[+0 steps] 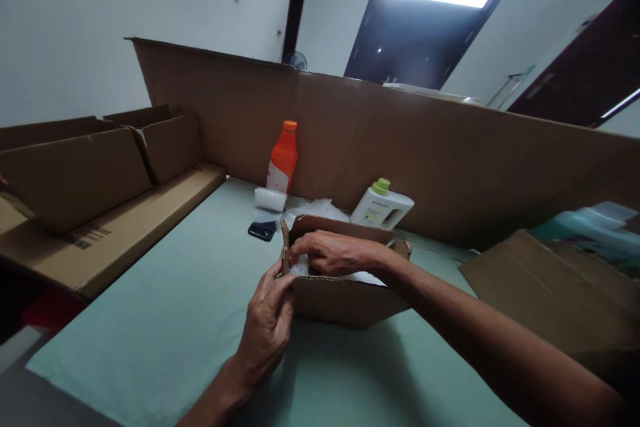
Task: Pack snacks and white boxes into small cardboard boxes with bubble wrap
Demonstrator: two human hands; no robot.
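Observation:
A small open cardboard box (pixel 350 301) stands on the pale green cloth in front of me. My left hand (pixel 270 310) grips its left end, with fingers on the outer wall near the top edge. Inside the box is my right hand (pixel 333 252), its fingers curled downward and the tips hidden. Clear bubble wrap (pixel 300 268) shows just below those fingers. White packing material (pixel 367 277) fills part of the box under my right wrist. What the right fingers close on cannot be made out.
Behind the box stand an orange bottle (pixel 284 157) and a white jug with a green cap (pixel 381 205). A bubble wrap roll (pixel 271 199) and a dark phone (pixel 262 231) lie to the left. Cardboard boxes (pixel 75 173) line the left; a tall cardboard panel (pixel 425 140) closes the back.

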